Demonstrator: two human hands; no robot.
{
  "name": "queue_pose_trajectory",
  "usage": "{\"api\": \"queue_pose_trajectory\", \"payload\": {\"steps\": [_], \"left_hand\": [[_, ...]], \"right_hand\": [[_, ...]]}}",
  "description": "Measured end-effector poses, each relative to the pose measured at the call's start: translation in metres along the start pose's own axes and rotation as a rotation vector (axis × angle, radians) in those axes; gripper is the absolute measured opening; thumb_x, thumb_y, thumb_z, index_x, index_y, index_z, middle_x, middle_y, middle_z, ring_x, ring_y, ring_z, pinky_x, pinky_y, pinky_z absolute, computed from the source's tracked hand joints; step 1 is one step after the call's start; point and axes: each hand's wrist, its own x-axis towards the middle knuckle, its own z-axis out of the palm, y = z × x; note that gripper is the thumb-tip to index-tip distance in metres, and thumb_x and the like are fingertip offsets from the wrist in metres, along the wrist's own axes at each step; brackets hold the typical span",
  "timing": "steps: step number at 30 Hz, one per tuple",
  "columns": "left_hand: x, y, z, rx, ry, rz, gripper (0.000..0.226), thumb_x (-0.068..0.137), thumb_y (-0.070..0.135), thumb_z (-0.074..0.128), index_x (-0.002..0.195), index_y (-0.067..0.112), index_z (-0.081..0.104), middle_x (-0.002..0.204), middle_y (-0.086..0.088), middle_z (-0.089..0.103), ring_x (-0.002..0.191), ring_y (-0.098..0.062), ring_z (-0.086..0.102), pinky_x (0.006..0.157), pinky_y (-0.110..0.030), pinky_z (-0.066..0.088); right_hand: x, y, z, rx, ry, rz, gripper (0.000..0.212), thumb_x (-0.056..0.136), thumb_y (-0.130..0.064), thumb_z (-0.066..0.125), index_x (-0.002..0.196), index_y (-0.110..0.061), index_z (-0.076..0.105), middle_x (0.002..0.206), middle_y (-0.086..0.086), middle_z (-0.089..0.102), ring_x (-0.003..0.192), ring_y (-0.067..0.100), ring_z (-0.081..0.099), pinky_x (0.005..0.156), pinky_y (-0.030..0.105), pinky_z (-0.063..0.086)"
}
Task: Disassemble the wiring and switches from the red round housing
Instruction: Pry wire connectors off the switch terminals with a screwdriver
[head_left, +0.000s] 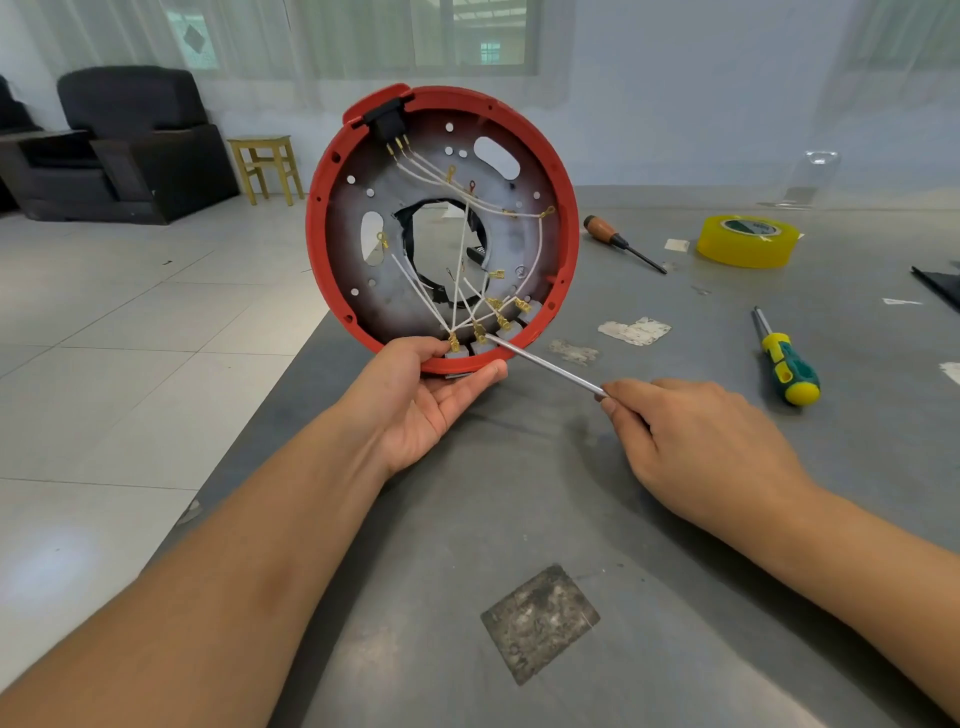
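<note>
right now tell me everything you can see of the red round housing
The red round housing is a shallow ring, plastic by the look, around a grey plate with holes and a big central opening. It stands on edge above the table, open side to the camera. White wires with brass terminals cross inside. The left hand grips its bottom rim.

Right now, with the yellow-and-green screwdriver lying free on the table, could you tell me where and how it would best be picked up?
Probably by its thick handle, pinched across its width from above. The yellow-and-green screwdriver lies flat on the table, slim metal shaft pointing away; the handle is bulkier, looks easier to grip, and has open space on both sides.
</note>
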Motion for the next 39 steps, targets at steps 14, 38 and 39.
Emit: {"api": "queue_pose_trajectory", "payload": {"steps": [14,38,39], "left_hand": [[-0.002,-0.004,0.001,0.041,0.006,0.029,0.033,0.106,0.007,0.048,0.132,-0.010,0.060,0.108,-0.029,0.076,0.094,-0.039,0.079,0.062,-0.032,0.065],[-0.004,0.010,-0.002,0.658,0.177,0.058,0.034,0.106,0.026,0.059,0.114,-0.006,0.066,0.084,-0.027,0.077,0.050,-0.016,0.070,0.041,-0.018,0.052],[-0.004,0.011,-0.003,0.668,0.185,0.066,0.033,0.105,0.026,0.060,0.114,-0.005,0.066,0.084,-0.026,0.078,0.049,-0.016,0.069,0.042,-0.018,0.052]], "right_hand": [[0.000,0.000,0.001,0.044,0.033,-0.021,0.039,0.103,-0.055,0.024,0.110,-0.036,0.058,0.081,-0.011,0.060,0.072,0.019,0.059,0.059,0.037,0.053],[0.000,0.006,0.004,-0.038,0.074,-0.083,0.039,0.097,-0.058,0.023,0.103,-0.043,0.059,0.075,-0.012,0.060,0.066,0.014,0.058,0.044,0.022,0.024],[0.000,0.006,0.004,-0.038,0.080,-0.086,0.040,0.097,-0.058,0.023,0.103,-0.044,0.059,0.075,-0.012,0.060,0.066,0.014,0.058,0.044,0.022,0.024]]}}
